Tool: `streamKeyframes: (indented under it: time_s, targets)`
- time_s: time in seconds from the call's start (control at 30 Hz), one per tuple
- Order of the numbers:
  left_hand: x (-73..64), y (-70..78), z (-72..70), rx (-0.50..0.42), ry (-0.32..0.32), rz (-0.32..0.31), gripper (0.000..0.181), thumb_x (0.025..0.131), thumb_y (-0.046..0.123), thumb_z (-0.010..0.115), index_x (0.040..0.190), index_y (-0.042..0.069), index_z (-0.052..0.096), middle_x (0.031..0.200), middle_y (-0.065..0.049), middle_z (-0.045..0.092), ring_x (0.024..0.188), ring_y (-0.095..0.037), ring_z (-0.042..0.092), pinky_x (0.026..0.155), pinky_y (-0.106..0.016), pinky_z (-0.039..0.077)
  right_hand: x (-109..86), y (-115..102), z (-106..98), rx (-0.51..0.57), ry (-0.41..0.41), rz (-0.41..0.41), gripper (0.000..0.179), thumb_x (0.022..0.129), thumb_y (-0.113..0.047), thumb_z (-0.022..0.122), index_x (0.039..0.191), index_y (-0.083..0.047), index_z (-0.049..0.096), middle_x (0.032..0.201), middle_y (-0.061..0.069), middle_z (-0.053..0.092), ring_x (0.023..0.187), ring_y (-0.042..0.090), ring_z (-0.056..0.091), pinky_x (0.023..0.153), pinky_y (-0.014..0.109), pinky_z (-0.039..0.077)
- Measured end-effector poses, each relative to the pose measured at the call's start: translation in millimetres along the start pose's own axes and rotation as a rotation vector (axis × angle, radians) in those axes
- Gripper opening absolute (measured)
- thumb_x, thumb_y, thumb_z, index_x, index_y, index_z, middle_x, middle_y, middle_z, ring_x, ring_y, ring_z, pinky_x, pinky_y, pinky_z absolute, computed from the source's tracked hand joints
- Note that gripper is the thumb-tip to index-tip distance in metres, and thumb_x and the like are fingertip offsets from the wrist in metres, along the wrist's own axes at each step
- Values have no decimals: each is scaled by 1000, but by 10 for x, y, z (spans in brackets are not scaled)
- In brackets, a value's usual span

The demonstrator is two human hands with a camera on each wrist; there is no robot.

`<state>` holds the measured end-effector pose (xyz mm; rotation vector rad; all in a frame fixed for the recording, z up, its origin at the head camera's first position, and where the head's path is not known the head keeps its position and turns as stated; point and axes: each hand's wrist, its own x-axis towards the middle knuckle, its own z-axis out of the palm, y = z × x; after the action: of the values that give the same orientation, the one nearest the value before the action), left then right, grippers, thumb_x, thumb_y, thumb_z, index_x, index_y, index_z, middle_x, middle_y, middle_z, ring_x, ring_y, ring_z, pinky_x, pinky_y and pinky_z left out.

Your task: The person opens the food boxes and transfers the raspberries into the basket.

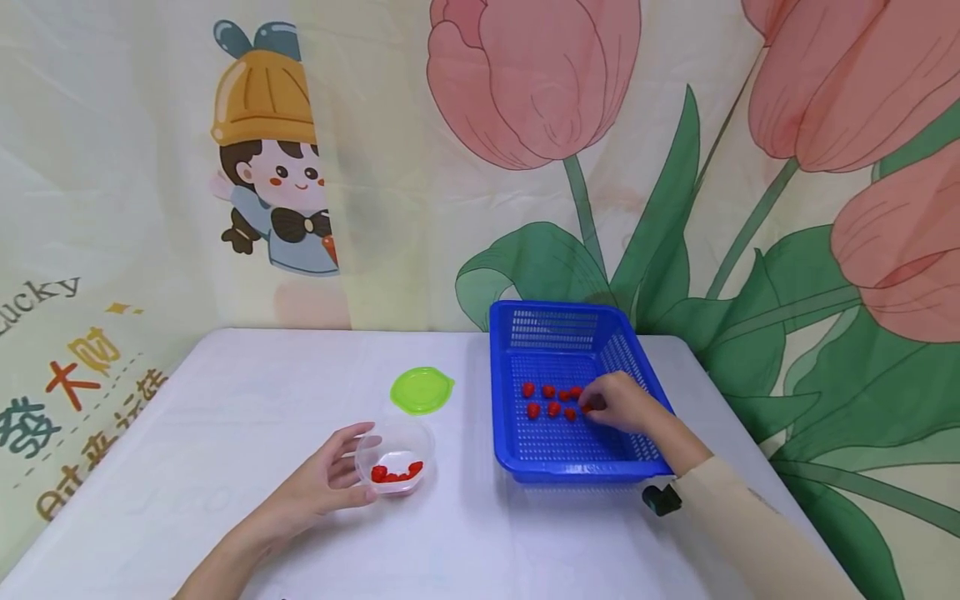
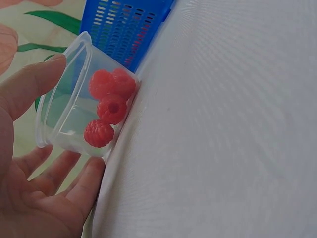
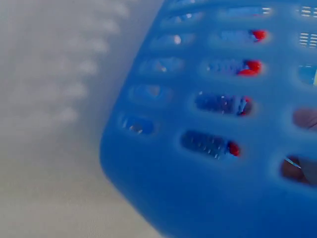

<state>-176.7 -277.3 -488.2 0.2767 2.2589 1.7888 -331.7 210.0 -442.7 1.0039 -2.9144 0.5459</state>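
With the thumb on one side and the fingers on the other, my left hand (image 1: 330, 479) holds a clear plastic cup (image 1: 392, 437) upright on the table. Several red raspberries (image 2: 112, 109) lie on its bottom. My right hand (image 1: 624, 402) reaches over the right side of the blue basket (image 1: 577, 477), its fingertips pinching a raspberry (image 1: 588, 408) low inside. Other raspberries (image 1: 533, 411) lie spread on the basket floor to the left of those fingers. In the right wrist view the slotted basket wall (image 3: 163, 193) covers most of the hand.
A light green lid (image 1: 422, 391) lies flat behind the cup, left of the basket. The white-covered table (image 1: 285, 375) ends at a printed cloth backdrop (image 1: 390, 167). A small black object (image 1: 662, 500) sits at the right sleeve's cuff, near the basket's front right corner.
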Motion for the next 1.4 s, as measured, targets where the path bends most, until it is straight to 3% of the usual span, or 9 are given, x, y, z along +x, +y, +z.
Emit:
streamKeyframes:
  time_s: [0.2,0.47,0.67,1.0,1.4]
  targets:
    - [-2,3,-13,2,4,7,95,91,17,86,166,20,28,164,-17,39,149,-42,45,107,-16,49,33,-29,45,-5,-24,42,9,92,-4,82,101,-6,82,97,4,79,83,12,69,79,33,64]
    - [7,-28,-7,-3,1,-6,96,90,17,87,166,21,29,165,-16,39,149,-41,46,109,-24,51,56,-66,41,-20,-66,26,9,91,-3,82,100,-7,83,93,2,78,82,11,68,79,33,64]
    - [4,-21,-6,1,1,-2,96,90,18,87,166,20,28,165,-16,39,149,-41,46,111,-26,50,81,-78,60,-23,-62,30,11,91,-3,82,102,-6,83,96,3,79,85,14,71,81,34,64]
    - [4,-14,-12,-10,2,4,96,90,17,87,166,20,28,165,-16,39,149,-41,45,106,-16,49,97,-61,90,-29,-55,61,13,92,-2,82,103,-7,83,99,4,80,90,17,73,84,37,64]
    - [24,-50,-18,-29,-18,20,95,91,14,85,166,19,27,166,-17,37,148,-42,46,104,-14,49,68,-31,73,-35,-17,36,14,89,-3,82,103,-6,82,98,4,78,85,17,69,77,35,61]
